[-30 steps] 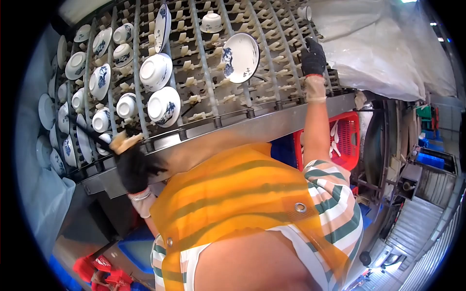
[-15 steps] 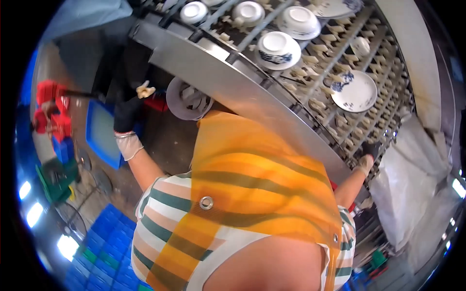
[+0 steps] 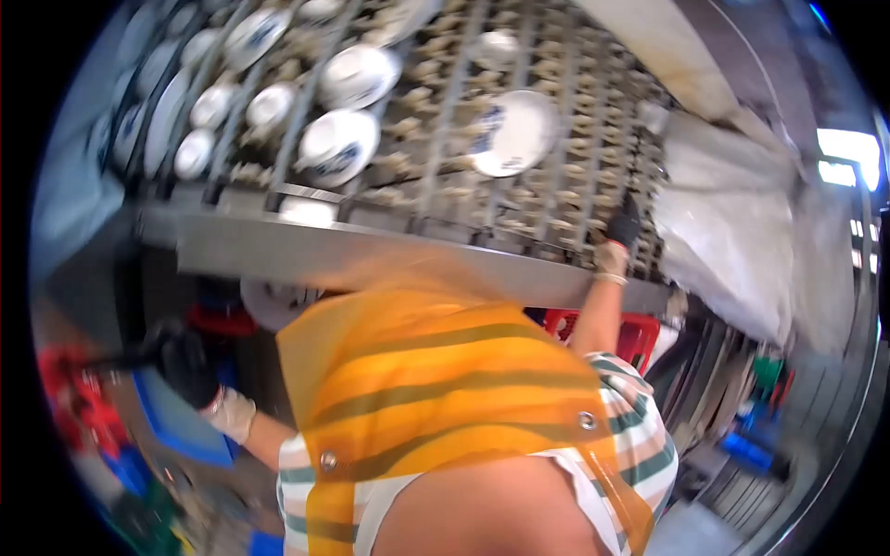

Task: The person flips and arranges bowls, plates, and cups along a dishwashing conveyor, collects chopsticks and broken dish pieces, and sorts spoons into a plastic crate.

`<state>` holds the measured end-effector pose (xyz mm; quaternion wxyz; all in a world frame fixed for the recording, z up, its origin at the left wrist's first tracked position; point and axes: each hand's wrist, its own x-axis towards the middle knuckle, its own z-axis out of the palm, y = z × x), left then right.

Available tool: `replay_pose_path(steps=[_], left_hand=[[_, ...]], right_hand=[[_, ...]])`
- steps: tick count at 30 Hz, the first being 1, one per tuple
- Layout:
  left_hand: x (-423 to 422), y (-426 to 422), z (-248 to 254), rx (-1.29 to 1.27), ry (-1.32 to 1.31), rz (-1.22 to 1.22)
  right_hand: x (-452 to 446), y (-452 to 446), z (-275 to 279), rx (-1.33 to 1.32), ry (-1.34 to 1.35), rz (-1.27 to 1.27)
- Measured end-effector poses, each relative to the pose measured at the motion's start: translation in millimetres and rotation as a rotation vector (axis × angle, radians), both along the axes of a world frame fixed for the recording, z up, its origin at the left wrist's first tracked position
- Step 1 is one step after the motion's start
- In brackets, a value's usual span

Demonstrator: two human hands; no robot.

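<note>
My right hand (image 3: 626, 227), in a black glove with a pale cuff, reaches over the right end of a rack conveyor (image 3: 431, 176) with rows of cream pegs. Its fingers point away from me among the pegs; motion blur hides their grip. A white plate (image 3: 519, 134) with blue decoration lies to its left. My left hand (image 3: 181, 361), also black-gloved, hangs below the conveyor's metal edge (image 3: 371, 255) at the left, near a dark bar (image 3: 120, 360). Its fingers are smeared, and I cannot tell whether it holds anything.
Upturned bowls (image 3: 338, 148) and several other dishes sit on the conveyor's left part. A whitish plastic sheet (image 3: 723, 213) hangs at its right end. Beneath the edge are a white bucket (image 3: 269, 301), a red crate (image 3: 640, 338) and a blue tray (image 3: 176, 422).
The view has swung, so the conveyor now runs more level across it. The cream piece seen at my left hand earlier no longer shows. My right hand now shows more fully over the pegs.
</note>
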<state>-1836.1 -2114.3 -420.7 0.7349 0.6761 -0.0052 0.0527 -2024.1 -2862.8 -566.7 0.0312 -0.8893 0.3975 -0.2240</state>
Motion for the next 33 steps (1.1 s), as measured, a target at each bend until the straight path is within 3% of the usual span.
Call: replay_pose_path(steps=[1, 3, 4, 5, 6, 7, 8, 9, 10, 11, 12, 13, 14, 15, 17, 18, 20, 21, 22, 23, 25, 27, 29, 30, 31, 33], left_hand=[[8, -40, 24, -0.182, -0.147, -0.116], [20, -103, 29, -0.292, -0.242, -0.111], [24, -149, 44, -0.518, -0.223, -0.324], [31, -169, 28, -0.619, -0.1, -0.467], [43, -182, 7, -0.715, 0.06, -0.611], [36, -220, 6, -0.731, 0.217, -0.593], [26, -268, 34, -0.668, 0.236, -0.716], [15, -293, 31, -0.566, 0.367, -0.593], [9, -307, 20, -0.596, 0.496, -0.62], [5, -316, 10, -0.615, 0.521, -0.719], [6, -317, 0, -0.455, 0.591, -0.702], [6, -313, -11, -0.302, 0.644, -0.68], [7, -304, -30, 0.176, 0.079, -0.758], [9, -299, -29, 0.179, 0.072, -0.763], [14, -291, -26, -0.043, 0.263, -0.602], [14, -285, -16, -0.487, 0.451, -0.607], [19, -279, -5, -0.717, 0.462, -0.595], [22, -273, -3, -0.767, 0.439, -0.623], [22, -268, -4, -0.803, 0.496, -0.495], [24, -263, -6, -0.816, 0.488, -0.49], [28, -255, -12, -1.043, 0.512, -0.682], [21, -263, -3, -1.029, 0.503, -0.563], [19, -263, -6, -1.007, 0.45, -0.705], [15, -266, -11, -1.012, 0.502, -0.536], [14, -269, -12, -1.032, 0.478, -0.509], [12, -271, -12, -1.039, 0.459, -0.576]], right_hand=[[14, 32, 27, 0.001, -0.127, -0.083], [37, 68, 54, -0.039, -0.372, -0.073], [52, 89, 72, 0.044, -0.54, 0.037], [63, 112, 90, 0.128, -0.701, 0.148], [78, 146, 109, 0.308, -0.645, 0.235], [88, 173, 122, 0.494, -0.601, 0.329], [94, 202, 135, 0.866, -0.611, 0.381], [102, 224, 130, 0.658, -0.577, 0.682], [109, 243, 125, 0.399, -0.523, 0.833], [114, 261, 141, 0.536, -0.368, 0.932], [112, 277, 141, 0.672, -0.25, 0.994], [114, 291, 158, 0.599, -0.293, 0.961], [113, 286, 155, 0.657, -0.289, 1.071], [112, 277, 151, 0.711, -0.282, 1.187], [118, 233, 134, 0.409, -0.302, 1.149], [124, 204, 130, 0.595, -0.402, 1.017], [148, 124, 104, 0.991, -0.666, 0.727], [161, 81, 107, 0.647, -0.605, 0.571], [172, 55, 132, 0.436, -0.61, 0.357], [181, 5, 118, 0.238, -0.674, 0.342], [186, -69, 110, -0.148, -0.289, 0.222], [191, -107, 101, 0.119, -0.038, -0.153], [192, -172, 42, -0.032, 0.174, -0.139], [189, -197, 26, 0.033, 0.256, -0.055], [192, -209, 20, 0.098, 0.343, 0.028], [203, -170, 61, -0.117, 0.471, -0.056]])
